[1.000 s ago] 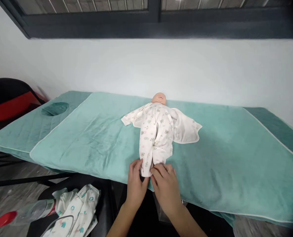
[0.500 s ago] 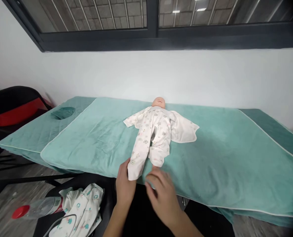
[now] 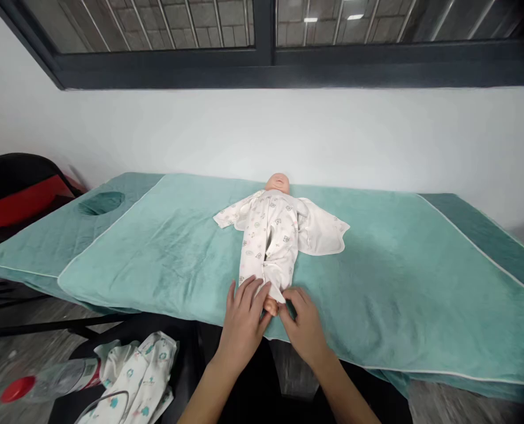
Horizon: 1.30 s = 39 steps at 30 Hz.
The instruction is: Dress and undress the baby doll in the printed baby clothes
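Lower centre, the doll's foot [image 3: 270,306] has come into view, uncovered; right hand [image 3: 305,325] pinches the cuff [image 3: 279,294], left hand [image 3: 242,321] touches fabric [image 3: 249,259], grip unclear

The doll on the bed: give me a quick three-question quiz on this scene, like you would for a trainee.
1. Multiple choice. What colour is the cover under the doll?
a) red
b) white
c) green

2. True or false. The left hand and the right hand are both at the leg end of the printed outfit.

3. Fill in the blank. The clear bottle, lying on its side by the patterned cloth, has a ____ cap.

Key: 1. c; 2. true; 3. red.
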Each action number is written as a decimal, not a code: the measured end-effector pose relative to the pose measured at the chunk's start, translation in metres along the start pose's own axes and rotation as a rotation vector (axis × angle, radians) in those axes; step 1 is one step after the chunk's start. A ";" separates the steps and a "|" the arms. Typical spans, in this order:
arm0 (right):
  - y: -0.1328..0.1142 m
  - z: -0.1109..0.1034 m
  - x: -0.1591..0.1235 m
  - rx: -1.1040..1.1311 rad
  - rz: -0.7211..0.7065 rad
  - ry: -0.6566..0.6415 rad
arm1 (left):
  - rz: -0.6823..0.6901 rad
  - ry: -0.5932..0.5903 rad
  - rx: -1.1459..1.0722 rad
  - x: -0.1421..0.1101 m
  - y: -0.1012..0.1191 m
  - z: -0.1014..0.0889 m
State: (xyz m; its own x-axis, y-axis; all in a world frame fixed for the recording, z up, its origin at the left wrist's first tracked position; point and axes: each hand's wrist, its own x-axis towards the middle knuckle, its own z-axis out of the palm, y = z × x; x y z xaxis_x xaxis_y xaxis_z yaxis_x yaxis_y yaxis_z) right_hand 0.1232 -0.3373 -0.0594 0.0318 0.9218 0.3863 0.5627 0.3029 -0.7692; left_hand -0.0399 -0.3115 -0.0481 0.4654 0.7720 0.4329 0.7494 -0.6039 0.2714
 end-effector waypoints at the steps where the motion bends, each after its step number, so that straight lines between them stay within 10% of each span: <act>1: -0.004 -0.006 -0.003 0.060 -0.018 -0.008 | 0.014 0.003 0.003 0.005 0.002 -0.001; 9: -0.024 -0.057 -0.009 0.082 -0.165 -0.108 | 0.059 0.233 -0.174 0.009 0.034 0.007; 19: -0.031 -0.036 -0.005 -0.176 -0.366 -0.528 | 0.071 0.196 -0.218 -0.036 0.001 0.003; 26: -0.007 -0.065 0.040 -0.009 -0.272 -0.693 | 0.225 0.310 -0.379 -0.042 -0.015 -0.013; 29: 0.015 -0.073 0.095 0.061 -0.128 -0.460 | 0.071 0.359 -0.368 0.005 -0.040 -0.016; 34: 0.068 -0.052 0.215 0.095 0.041 0.050 | -0.155 0.227 -0.384 0.152 -0.085 0.000; 39: 0.106 -0.025 0.279 0.088 0.018 0.053 | 0.025 0.021 -0.300 0.244 -0.101 0.033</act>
State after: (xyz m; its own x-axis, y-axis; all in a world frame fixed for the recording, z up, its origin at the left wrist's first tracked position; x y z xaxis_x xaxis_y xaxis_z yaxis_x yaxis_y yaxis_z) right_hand 0.2125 -0.0541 -0.0208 0.0865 0.9138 0.3968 0.4874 0.3085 -0.8169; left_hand 0.0130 -0.0557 0.0019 0.4693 0.7541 0.4595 0.5641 -0.6563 0.5010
